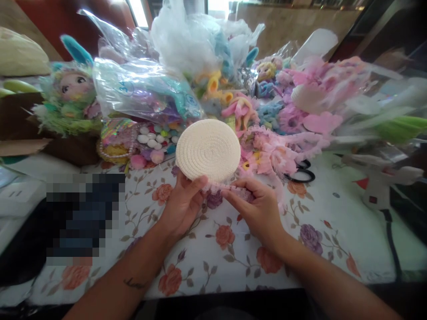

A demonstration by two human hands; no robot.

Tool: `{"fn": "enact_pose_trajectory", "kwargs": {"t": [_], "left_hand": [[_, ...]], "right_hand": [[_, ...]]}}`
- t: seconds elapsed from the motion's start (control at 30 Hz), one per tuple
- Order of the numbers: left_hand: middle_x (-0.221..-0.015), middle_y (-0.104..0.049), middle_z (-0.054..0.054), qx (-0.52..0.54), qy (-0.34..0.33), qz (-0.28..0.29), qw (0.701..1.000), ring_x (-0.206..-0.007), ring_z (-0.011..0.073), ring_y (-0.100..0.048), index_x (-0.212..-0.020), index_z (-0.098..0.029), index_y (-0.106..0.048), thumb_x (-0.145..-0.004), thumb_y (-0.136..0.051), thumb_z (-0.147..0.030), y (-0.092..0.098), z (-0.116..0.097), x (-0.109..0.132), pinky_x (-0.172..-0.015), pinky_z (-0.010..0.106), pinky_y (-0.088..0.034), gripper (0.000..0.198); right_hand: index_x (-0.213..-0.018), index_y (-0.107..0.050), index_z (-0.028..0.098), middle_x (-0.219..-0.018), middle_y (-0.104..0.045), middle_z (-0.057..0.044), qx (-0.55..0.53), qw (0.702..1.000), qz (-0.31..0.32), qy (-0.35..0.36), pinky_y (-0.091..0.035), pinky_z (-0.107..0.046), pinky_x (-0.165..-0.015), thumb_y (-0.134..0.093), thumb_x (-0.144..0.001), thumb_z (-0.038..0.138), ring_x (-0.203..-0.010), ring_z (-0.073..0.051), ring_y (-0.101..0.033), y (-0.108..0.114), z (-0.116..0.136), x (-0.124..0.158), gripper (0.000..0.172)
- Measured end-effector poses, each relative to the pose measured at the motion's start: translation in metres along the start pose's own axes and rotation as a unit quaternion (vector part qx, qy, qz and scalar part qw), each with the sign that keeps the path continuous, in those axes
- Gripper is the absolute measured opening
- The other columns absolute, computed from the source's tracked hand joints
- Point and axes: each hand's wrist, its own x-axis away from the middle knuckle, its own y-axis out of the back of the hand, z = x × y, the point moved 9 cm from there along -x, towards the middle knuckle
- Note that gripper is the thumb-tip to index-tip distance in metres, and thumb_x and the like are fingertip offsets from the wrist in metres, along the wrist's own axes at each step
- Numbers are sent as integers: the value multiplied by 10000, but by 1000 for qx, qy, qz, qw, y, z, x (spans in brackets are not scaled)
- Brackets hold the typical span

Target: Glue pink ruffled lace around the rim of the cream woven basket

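Observation:
A round cream piece of coiled woven cord (209, 150) is held up over the table, its flat spiral face towards me. Whether it is a hat or a basket does not show. My left hand (185, 202) grips its lower edge, thumb in front and fingers behind. Along that edge runs a strip of pink lace trim (216, 186), partly hidden by my fingers. My right hand (255, 202) pinches this trim between thumb and forefinger, just right of the woven piece. More pink ruffled trim (278, 191) hangs down behind my right hand.
Black-handled scissors (305, 176) lie right of my hands, near a white glue gun (375, 184). Behind are a heap of pink lace and fabric (280, 153), pompoms (157, 155), plastic bags (133, 89) and a doll (71, 89). A flowered tablecloth (213, 262) covers the table.

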Motion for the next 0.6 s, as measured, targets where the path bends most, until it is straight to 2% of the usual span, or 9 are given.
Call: {"fn": "enact_pose_trajectory", "kwargs": {"t": [0.07, 0.2, 0.3, 0.37, 0.43, 0.5, 0.6], "left_hand": [[-1011, -714, -31, -3, 10, -8, 1000, -926, 129, -675, -1230, -315, -599, -776, -792, -148, 1, 1, 1, -745, 205, -542, 520], [-1053, -709, -18, -6, 10, -1, 1000, -982, 137, -667, -1226, -298, -599, -791, -781, -146, 0, 2, 1, -797, 220, -554, 495], [-1019, -716, -22, -9, 13, -6, 1000, -981, 139, -667, -1183, -286, -622, -777, -787, -128, 1, 2, 0, -769, 200, -554, 466], [-997, -719, -27, -9, 17, -10, 1000, -965, 139, -669, -1166, -283, -632, -767, -794, -124, 1, 3, -1, -763, 198, -557, 459], [-989, -719, -29, -6, 21, -11, 1000, -953, 135, -669, -1171, -285, -633, -766, -794, -121, 1, 3, -1, -774, 201, -560, 465], [-996, -719, -29, -3, 20, -12, 1000, -958, 135, -669, -1190, -289, -626, -764, -795, -118, 1, 3, 0, -791, 207, -562, 489], [-1045, -718, -19, -3, 16, -14, 1000, -1021, 153, -662, -1222, -293, -609, -760, -796, -124, 0, 3, 0, -837, 232, -562, 527]], "right_hand": [[-750, -671, 207, -697, -655, 25, 11, 1000, -10, 7, -442, -265, -614, -748, -828, 333, -652, -136, -583, 2, 0, -1, 167], [-724, -632, 207, -667, -615, 30, 24, 1000, -20, -2, -420, -271, -593, -744, -825, 347, -630, -136, -555, 3, -2, -1, 205], [-714, -596, 212, -643, -578, 35, 24, 999, -20, -8, -415, -278, -587, -737, -831, 346, -614, -137, -535, 2, -3, -1, 227], [-707, -582, 214, -667, -558, 28, 40, 998, -35, 17, -427, -289, -608, -740, -828, 321, -637, -143, -530, 4, 0, -2, 226], [-700, -588, 217, -750, -544, 3, 69, 994, -63, 60, -469, -318, -683, -759, -812, 303, -732, -169, -552, 7, 6, -1, 222], [-705, -607, 224, -898, -555, -36, 94, 986, -96, 99, -500, -382, -828, -786, -789, 306, -913, -218, -580, 11, 12, 0, 214], [-703, -618, 232, -1170, -575, -75, 109, 980, -114, 124, -448, -479, -1009, -803, -782, 320, -1193, -290, -536, 14, 16, 1, 220]]}}
